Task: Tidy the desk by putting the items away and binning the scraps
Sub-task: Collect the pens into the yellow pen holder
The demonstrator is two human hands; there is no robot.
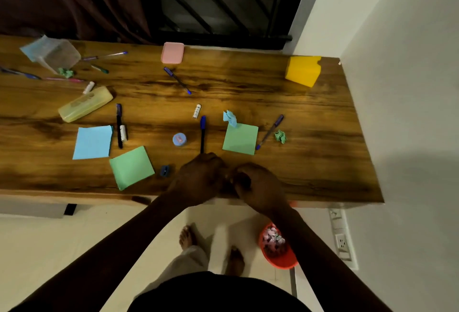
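My left hand [201, 177] and my right hand [255, 187] meet at the desk's front edge, fingers curled together; what lies between them is hidden. On the wooden desk [310, 167] lie several pens, among them a black pen [202, 134] just beyond my left hand. A green paper sheet [240, 139] lies right of it, with a crumpled blue scrap [230, 117] at its top corner and a crumpled green scrap [281, 136] further right. Another green sheet [131, 167] and a blue sheet [93, 142] lie to the left. A red bin [277, 247] holding scraps stands on the floor.
A yellow pencil case [85, 104], a clear box [53, 53] on its side, a pink lid [172, 52] and a yellow holder [303, 70] sit on the desk. A round blue sharpener [179, 139] and a dark sharpener [164, 170] lie near my left hand. A wall bounds the right.
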